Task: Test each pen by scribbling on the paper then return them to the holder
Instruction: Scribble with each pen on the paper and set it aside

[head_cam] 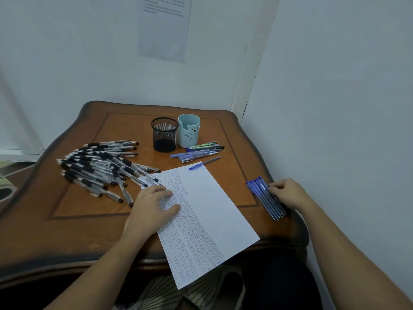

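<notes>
Plainly the blue pens (263,195) are light, stiff plastic sticks with smooth barrels, likely to roll or slide out of a loose pinch. The best hold is probably mid-barrel on a single pen, lifted clear of its neighbours. They lie in a tight row, side by side and touching, near the right edge of the table (85,220). Their long axes run from far-left to near-right, with the bright capped ends pointing away and the darker ends toward the person.

The right hand (288,193) sits on the row with its fingers (273,189) bent down onto the barrels. Whether they have actually pinched one I cannot tell. The left hand (154,204) lies flat, fingers spread, pressing on the paper (214,198), which is thin, easily shifted and overhangs the near edge.

Farther out stand the empty-looking mesh holder (164,134) and a bear cup (188,130). A heap of black-grip pens (100,166) lies to the left.
</notes>
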`<move>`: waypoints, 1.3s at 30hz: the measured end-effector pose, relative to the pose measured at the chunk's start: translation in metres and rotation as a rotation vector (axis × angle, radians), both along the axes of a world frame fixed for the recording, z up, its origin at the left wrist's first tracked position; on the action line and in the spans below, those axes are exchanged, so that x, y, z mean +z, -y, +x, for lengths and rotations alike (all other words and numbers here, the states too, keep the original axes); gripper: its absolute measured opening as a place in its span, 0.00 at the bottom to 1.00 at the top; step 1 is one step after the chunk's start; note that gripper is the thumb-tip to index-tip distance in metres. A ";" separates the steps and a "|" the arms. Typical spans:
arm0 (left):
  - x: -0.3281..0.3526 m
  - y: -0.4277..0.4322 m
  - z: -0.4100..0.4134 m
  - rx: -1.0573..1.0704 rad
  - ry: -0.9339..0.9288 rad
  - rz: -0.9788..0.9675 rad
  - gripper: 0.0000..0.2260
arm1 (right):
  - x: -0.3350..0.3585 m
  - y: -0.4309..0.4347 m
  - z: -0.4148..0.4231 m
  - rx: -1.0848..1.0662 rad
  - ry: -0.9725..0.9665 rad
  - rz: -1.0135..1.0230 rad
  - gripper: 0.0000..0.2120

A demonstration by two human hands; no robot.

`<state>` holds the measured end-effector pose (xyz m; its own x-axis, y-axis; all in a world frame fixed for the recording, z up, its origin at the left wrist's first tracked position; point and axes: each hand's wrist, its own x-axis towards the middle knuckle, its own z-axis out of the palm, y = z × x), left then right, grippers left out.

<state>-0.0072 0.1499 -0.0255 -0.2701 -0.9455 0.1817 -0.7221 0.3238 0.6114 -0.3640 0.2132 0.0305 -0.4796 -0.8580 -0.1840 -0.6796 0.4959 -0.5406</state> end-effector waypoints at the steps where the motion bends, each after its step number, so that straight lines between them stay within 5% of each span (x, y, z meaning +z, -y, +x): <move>1: 0.000 0.000 0.000 -0.001 -0.001 0.000 0.21 | 0.000 -0.001 0.000 0.003 -0.003 -0.003 0.13; 8: 0.002 -0.001 0.000 -0.011 -0.014 -0.004 0.21 | -0.004 0.024 0.024 0.082 -0.217 -0.244 0.15; 17: 0.000 -0.001 0.001 -0.019 -0.033 -0.026 0.22 | -0.022 0.134 0.129 0.502 -0.283 -0.077 0.18; 24: -0.003 0.001 0.003 -0.024 -0.038 -0.047 0.24 | -0.023 0.143 0.139 0.493 -0.442 -0.162 0.06; 29: -0.001 0.000 0.003 -0.023 -0.025 -0.053 0.22 | -0.004 0.118 0.143 0.587 -0.089 -0.331 0.20; 34: 0.000 -0.001 0.002 -0.017 -0.028 -0.043 0.22 | 0.007 0.098 0.151 0.475 0.211 -0.503 0.07; 39: -0.001 -0.001 0.003 -0.020 -0.022 -0.036 0.21 | 0.013 0.090 0.154 0.240 0.602 -0.632 0.08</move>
